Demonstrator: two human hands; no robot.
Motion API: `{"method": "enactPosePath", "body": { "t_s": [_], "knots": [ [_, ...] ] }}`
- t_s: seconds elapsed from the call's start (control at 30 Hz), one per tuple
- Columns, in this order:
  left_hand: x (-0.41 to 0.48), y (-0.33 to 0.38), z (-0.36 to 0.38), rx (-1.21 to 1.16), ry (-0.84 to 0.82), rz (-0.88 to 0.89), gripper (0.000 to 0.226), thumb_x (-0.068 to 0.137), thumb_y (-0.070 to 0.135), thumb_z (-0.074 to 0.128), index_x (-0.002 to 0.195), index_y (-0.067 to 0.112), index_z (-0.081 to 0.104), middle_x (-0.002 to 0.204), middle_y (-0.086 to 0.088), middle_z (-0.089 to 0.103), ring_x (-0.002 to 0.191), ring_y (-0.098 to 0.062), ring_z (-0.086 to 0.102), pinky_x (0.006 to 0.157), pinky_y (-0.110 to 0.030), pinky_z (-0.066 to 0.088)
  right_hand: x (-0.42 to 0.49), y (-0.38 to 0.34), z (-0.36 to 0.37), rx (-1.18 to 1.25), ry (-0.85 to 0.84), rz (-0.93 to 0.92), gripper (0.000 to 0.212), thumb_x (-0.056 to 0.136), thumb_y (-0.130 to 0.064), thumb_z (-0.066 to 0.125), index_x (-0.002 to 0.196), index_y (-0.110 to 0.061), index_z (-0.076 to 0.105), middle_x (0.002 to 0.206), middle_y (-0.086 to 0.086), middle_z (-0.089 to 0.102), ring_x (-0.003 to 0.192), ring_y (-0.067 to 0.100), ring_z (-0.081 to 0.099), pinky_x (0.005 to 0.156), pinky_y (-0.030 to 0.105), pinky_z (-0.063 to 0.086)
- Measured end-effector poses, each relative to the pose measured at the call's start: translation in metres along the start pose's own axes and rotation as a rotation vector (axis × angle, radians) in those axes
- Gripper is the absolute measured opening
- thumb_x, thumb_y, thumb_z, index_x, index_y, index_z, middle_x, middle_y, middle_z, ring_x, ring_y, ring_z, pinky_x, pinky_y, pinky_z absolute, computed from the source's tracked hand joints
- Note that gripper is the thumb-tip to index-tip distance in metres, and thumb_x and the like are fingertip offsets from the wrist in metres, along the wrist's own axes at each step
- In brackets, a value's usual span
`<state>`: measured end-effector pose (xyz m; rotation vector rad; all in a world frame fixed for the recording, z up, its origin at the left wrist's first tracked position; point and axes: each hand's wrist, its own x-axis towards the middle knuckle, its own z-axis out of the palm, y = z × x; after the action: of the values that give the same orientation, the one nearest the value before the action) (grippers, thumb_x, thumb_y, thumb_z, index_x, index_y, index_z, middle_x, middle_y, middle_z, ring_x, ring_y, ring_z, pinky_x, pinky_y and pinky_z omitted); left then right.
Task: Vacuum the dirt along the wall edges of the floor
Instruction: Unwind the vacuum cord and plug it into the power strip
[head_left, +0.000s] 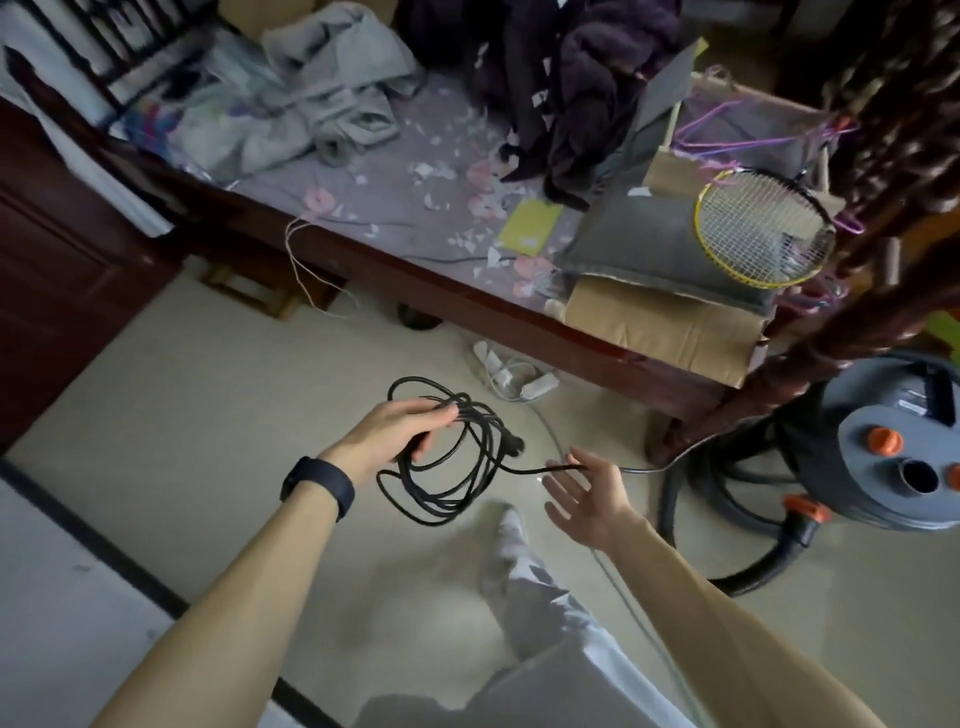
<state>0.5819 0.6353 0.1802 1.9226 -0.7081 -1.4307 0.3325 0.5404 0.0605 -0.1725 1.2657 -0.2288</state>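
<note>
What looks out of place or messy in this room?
White paper scraps lie scattered over the bed, and a racket lies on a grey cushion at its corner. The left hand grips a tangled coil of black cord; one strand runs across the open right hand.

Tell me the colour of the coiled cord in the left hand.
Black cord, gripped by the left hand; head view.

- Left hand (395, 431), at 7 o'clock, grips a coiled black cord (467, 467).
- Right hand (587, 493), at 5 o'clock, fingers spread, touches the cord's straight run.
- Grey vacuum (893, 457) at 3 o'clock.
- Racket (763, 228) at 2 o'clock.
</note>
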Motion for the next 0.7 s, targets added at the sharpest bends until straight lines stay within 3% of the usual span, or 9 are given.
{"method": "enactPosePath", "body": {
  "t_s": [0.13, 0.23, 0.33, 0.43, 0.5, 0.6, 0.7],
  "knots": [
    [0.038, 0.011, -0.033, 0.153, -0.088, -0.041, 0.052, 0.094, 0.06, 0.046, 0.085, 0.017, 0.074, 0.063, 0.001, 0.053, 0.059, -0.015, 0.048, 0.055, -0.019, 0.04, 0.028, -0.011, 0.042, 0.038, 0.005, 0.053, 0.02, 0.093, -0.035, 0.067, 0.101, -0.02, 0.059, 0.089, 0.01, 0.067, 0.069, 0.022, 0.06, 0.066, 0.031, 0.047],
    [0.062, 0.009, -0.059, 0.3, -0.266, -0.06, 0.039, 0.095, 0.052, 0.054, 0.088, 0.018, 0.073, 0.064, 0.003, 0.056, 0.062, -0.015, 0.051, 0.063, -0.025, 0.044, 0.045, -0.026, 0.074, 0.051, 0.072, 0.042, 0.017, 0.1, -0.022, 0.062, 0.107, -0.007, 0.064, 0.1, 0.018, 0.073, 0.075, 0.026, 0.067, 0.063, 0.031, 0.057],
    [0.086, 0.001, -0.09, 0.429, -0.294, -0.106, 0.036, 0.094, 0.047, 0.057, 0.088, 0.015, 0.071, 0.063, 0.003, 0.057, 0.058, -0.015, 0.051, 0.059, -0.027, 0.043, 0.065, -0.045, 0.102, 0.11, 0.128, -0.07, 0.022, 0.103, -0.006, 0.052, 0.122, -0.002, 0.061, 0.109, 0.011, 0.074, 0.087, 0.015, 0.071, 0.06, 0.021, 0.059],
    [0.107, -0.009, -0.121, 0.481, -0.235, -0.138, 0.034, 0.096, 0.042, 0.056, 0.081, 0.013, 0.066, 0.059, 0.003, 0.056, 0.053, -0.016, 0.048, 0.053, -0.026, 0.04, 0.058, -0.069, 0.119, 0.189, 0.226, -0.178, 0.02, 0.104, 0.001, 0.041, 0.093, -0.007, 0.056, 0.059, -0.003, 0.064, 0.053, 0.0, 0.06, 0.049, 0.01, 0.047],
    [0.123, -0.016, -0.15, 0.498, -0.174, -0.158, 0.032, 0.095, 0.041, 0.057, 0.086, 0.012, 0.067, 0.06, 0.001, 0.057, 0.052, -0.016, 0.049, 0.055, -0.027, 0.041, 0.062, -0.079, 0.114, 0.224, 0.394, -0.228, 0.026, 0.101, 0.004, 0.041, 0.083, -0.011, 0.053, 0.04, -0.005, 0.055, 0.053, 0.01, 0.052, 0.042, 0.018, 0.043],
    [0.156, -0.023, -0.193, 0.492, -0.259, -0.126, 0.027, 0.083, 0.049, 0.068, 0.084, 0.022, 0.067, 0.062, 0.006, 0.058, 0.055, -0.015, 0.05, 0.058, -0.029, 0.041, 0.08, -0.07, 0.114, 0.395, 0.586, -0.251, 0.029, 0.099, 0.005, 0.038, 0.082, -0.012, 0.054, 0.056, 0.007, 0.052, 0.055, 0.015, 0.043, 0.041, 0.015, 0.032],
    [0.171, -0.022, -0.201, 0.661, -0.289, -0.027, 0.047, 0.062, 0.062, 0.078, 0.09, 0.025, 0.067, 0.076, 0.014, 0.068, 0.072, -0.01, 0.063, 0.069, -0.028, 0.048, 0.074, -0.057, 0.118, 0.402, 0.631, -0.275, 0.031, 0.104, -0.004, 0.036, 0.079, -0.014, 0.05, 0.072, 0.005, 0.051, 0.054, 0.012, 0.05, 0.036, 0.015, 0.034]
  ]
}}
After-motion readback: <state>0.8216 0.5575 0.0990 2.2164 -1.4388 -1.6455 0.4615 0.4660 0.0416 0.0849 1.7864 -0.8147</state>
